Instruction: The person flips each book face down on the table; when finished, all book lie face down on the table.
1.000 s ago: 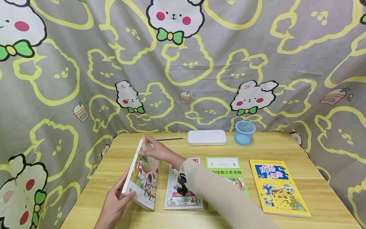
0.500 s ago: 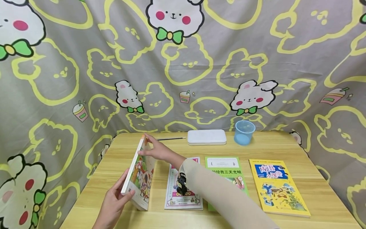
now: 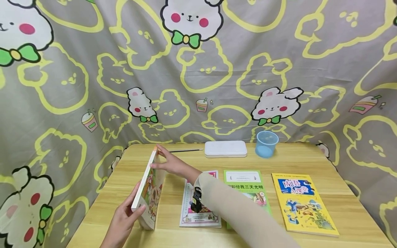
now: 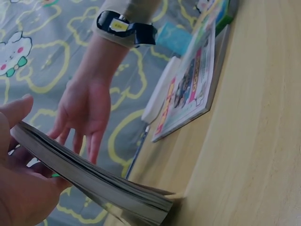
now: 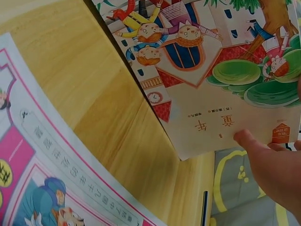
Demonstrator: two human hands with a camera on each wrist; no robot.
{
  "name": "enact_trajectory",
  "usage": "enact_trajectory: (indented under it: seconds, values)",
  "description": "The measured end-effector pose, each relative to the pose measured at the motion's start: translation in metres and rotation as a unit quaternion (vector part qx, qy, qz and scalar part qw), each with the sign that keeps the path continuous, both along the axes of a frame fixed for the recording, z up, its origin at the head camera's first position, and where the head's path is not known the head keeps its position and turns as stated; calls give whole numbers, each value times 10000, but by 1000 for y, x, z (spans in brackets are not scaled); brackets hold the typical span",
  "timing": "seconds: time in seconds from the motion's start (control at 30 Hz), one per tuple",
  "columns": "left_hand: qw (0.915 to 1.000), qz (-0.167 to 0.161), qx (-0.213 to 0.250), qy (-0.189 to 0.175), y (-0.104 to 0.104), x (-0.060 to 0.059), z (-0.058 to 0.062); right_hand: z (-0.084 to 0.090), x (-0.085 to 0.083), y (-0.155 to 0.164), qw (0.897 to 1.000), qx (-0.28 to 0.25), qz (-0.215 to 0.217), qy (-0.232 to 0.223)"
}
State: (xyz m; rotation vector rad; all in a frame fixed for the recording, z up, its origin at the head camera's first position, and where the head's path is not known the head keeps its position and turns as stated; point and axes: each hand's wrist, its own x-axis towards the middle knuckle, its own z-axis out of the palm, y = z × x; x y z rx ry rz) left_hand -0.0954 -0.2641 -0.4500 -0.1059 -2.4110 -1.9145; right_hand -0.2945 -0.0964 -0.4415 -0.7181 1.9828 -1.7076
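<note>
pinching a picture book (image 3: 152, 194) by the near end with the left hand (image 3: 122, 217) and by the far top corner with the right hand (image 3: 169, 163); holding it tipped up on edge at the left of the worktop (image 3: 102, 210), with a pink-edged book (image 3: 201, 217), a green book (image 3: 246, 187) and a yellow book (image 3: 305, 205) flat to the right

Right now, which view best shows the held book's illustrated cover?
Right wrist: the illustrated book cover faces that camera, title characters legible though upside down, partly cropped. Head: same cover, steeply slanted. Left wrist: mostly page edges.
</note>
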Motion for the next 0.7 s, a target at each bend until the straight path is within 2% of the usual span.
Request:
enact_trajectory:
  seconds: [0.2,0.4,0.53,0.7]
  values:
    - [9995,-296,-33,41,-5,1,3,-3,0,-3,9968,-549,165,-550]
    - [9979,-491,-161,394,-5,1,-1,-8,-1,-4,9862,-1160,329,-1133]
    - [9956,-682,-127,626,0,0,-6,-11,-3,2,9812,-1373,449,-1280]
    - [9936,-853,-23,746,7,-2,-12,-15,-7,13,9817,-1413,521,-1169]
